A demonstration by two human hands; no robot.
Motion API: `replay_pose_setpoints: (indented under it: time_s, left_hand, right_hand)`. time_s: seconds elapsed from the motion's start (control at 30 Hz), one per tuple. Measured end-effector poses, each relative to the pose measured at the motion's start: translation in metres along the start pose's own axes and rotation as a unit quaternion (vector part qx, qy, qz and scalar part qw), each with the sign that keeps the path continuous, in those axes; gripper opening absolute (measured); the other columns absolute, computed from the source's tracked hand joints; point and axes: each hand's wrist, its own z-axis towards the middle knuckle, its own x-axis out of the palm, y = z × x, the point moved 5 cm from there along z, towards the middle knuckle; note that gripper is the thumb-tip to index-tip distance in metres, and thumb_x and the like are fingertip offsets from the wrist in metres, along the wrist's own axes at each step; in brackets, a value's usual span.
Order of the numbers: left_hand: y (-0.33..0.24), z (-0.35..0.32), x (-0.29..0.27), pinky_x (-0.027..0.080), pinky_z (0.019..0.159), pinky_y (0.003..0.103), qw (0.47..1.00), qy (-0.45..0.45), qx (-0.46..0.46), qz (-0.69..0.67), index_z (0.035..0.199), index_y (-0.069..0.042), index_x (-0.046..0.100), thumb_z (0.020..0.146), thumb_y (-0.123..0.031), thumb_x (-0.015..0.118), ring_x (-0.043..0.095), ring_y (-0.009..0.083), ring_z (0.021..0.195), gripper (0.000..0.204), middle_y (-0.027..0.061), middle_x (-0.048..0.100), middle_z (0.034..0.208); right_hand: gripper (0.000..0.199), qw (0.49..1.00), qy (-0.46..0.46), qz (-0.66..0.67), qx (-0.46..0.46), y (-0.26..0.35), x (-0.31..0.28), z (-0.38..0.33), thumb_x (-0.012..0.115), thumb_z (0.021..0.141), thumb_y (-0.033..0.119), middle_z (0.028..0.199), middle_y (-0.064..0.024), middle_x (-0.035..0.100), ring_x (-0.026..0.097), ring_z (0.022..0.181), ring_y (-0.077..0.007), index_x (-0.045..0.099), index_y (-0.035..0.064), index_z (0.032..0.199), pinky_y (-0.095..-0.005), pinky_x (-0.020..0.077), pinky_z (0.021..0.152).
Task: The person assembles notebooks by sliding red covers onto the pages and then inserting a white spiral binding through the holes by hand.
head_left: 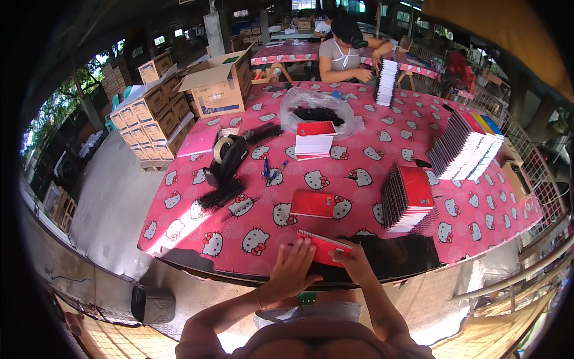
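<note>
A red spiral-bound notebook sits at the near edge of the pink cartoon-cat tablecloth. My left hand lies over its left end with fingers spread along the spiral side. My right hand grips its right end from below. Another red notebook lies flat just beyond. A leaning stack of red notebooks stands to the right, beside black plastic.
A tape dispenser, black binding combs, blue pens, a small notebook pile, a clear bag and a tall notebook stack lie on the table. A person works opposite. Cardboard boxes are stacked at left.
</note>
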Motion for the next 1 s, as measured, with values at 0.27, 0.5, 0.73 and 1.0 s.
replay_pose_setpoints:
  time_s: [0.27,0.5,0.73,1.0]
  left_hand:
    - [0.008,-0.003,0.0,0.023,0.113,0.061,0.997,-0.034,-0.033,0.055,0.147,-0.001,0.041,0.094,-0.057,0.053,0.034,0.0336,0.145,0.078,0.0189,0.039,0.154]
    - [0.036,0.041,-0.051,0.031,0.111,0.048,0.989,-0.085,0.063,-0.105,0.105,-0.014,0.067,0.087,-0.023,0.073,0.067,0.0158,0.077,0.021,-0.0013,0.069,0.085]
    - [0.035,0.049,-0.053,0.031,0.112,0.048,0.987,-0.043,0.072,-0.136,0.098,-0.017,0.07,0.084,-0.028,0.075,0.067,0.0154,0.075,0.018,-0.0009,0.069,0.08]
    - [0.043,0.054,-0.055,0.02,0.118,0.055,0.982,0.063,0.042,-0.171,0.104,-0.019,0.07,0.086,-0.031,0.073,0.069,0.0172,0.096,0.021,0.0003,0.071,0.097]
  right_hand:
    - [0.037,0.999,0.044,-0.004,-0.028,-0.001,0.016,0.006,0.068,0.094,0.018,0.101,-0.003,0.07,0.059,0.085,-0.0091,0.064,0.0031,0.128,-0.0267,0.0499,0.078]
    - [0.034,0.979,0.079,-0.179,-0.051,0.007,0.009,0.0,0.066,0.095,0.015,0.094,-0.0092,0.071,0.06,0.085,-0.0106,0.064,0.0043,0.127,-0.0285,0.0497,0.08]
    - [0.031,0.983,0.072,-0.152,-0.069,0.01,0.007,-0.004,0.065,0.096,0.016,0.096,-0.0089,0.071,0.06,0.084,-0.0111,0.065,0.0031,0.124,-0.0289,0.0496,0.079]
    - [0.032,0.988,0.065,-0.127,-0.057,0.009,0.01,-0.008,0.066,0.095,0.014,0.097,-0.0087,0.071,0.058,0.086,-0.0091,0.065,0.0028,0.125,-0.0272,0.0497,0.08]
